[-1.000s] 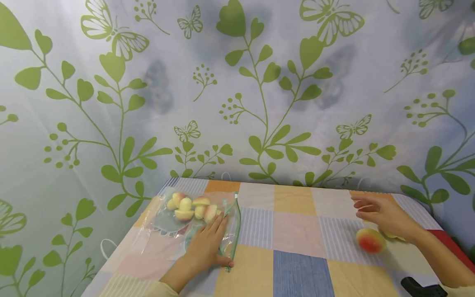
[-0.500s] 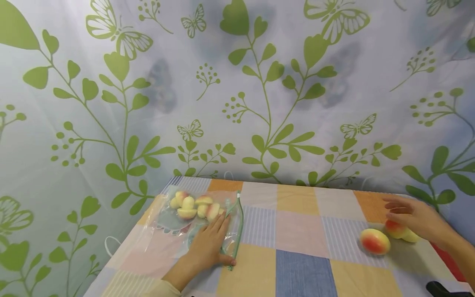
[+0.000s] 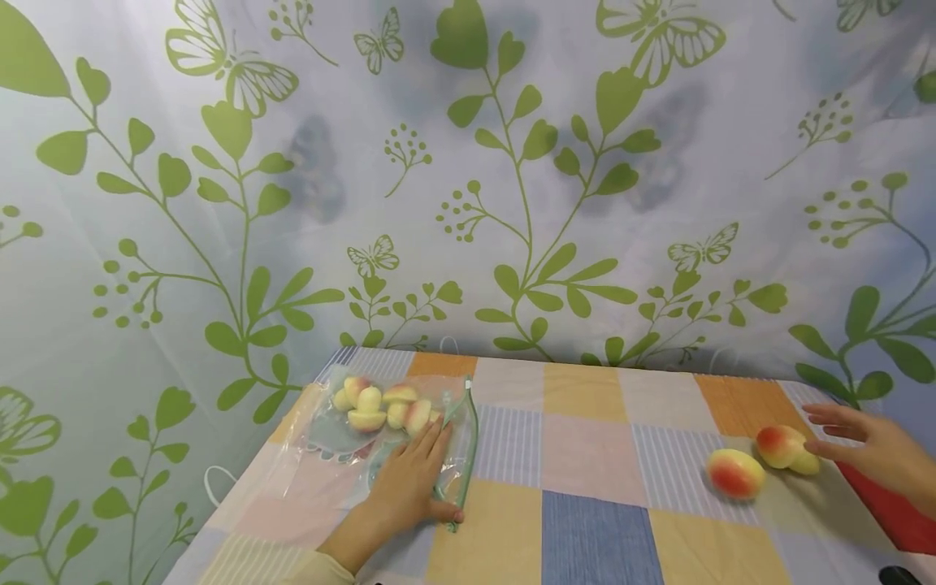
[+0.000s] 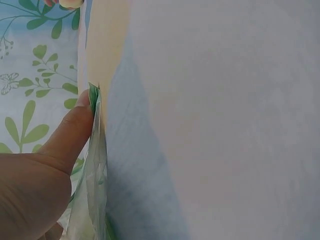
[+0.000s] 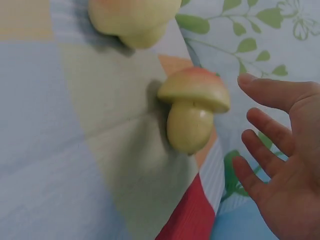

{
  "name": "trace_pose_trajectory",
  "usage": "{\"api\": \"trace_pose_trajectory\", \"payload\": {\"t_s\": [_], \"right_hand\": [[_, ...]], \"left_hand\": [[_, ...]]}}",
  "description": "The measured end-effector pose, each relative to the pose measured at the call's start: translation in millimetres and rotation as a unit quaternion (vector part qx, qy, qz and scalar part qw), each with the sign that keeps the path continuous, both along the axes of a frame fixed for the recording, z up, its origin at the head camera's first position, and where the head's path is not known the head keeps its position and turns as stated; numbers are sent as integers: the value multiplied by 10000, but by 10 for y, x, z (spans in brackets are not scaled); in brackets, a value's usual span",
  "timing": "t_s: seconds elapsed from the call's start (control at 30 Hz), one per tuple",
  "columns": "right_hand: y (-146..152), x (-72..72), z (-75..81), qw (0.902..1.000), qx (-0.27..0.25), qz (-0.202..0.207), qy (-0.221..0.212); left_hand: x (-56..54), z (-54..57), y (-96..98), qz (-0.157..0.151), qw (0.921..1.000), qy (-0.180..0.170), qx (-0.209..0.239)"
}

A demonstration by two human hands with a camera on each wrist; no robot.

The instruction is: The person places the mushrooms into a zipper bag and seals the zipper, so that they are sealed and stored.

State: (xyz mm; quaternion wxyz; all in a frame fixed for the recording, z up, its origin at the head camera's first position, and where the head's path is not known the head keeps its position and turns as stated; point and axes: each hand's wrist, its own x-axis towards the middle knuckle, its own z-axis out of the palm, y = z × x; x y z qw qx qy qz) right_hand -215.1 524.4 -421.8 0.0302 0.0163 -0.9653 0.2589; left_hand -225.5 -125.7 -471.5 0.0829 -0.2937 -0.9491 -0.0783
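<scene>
From here I see the left hand lying flat and spread on the clear zip bag, with several toy mushrooms inside. Well to the bag's right lie two loose ones, a nearer mushroom and a farther mushroom; just beyond that, the right hand hovers open and empty. My guess: bag steadied, reaching for a mushroom; next, curl those fingers round its cap
</scene>
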Motion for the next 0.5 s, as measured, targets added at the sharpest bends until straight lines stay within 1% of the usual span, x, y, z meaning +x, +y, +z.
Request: {"api": "trace_pose_trajectory", "payload": {"t_s": [0.13,0.23,0.4,0.5], "right_hand": [[101,31,-109,9999,-90,-52,35],[147,40,-226,9998,-163,-79,-40],[168,13,-370,9996,34,48,-293],[155,-20,-433,9986,92,9,-519]], "left_hand": [[-2,-6,-10,-16,10000,5,13],[-2,-4,-11,-19,10000,21,-4],[10,4,-9,-5,10000,3,-40],[16,9,-4,2,10000,17,-60]]}}
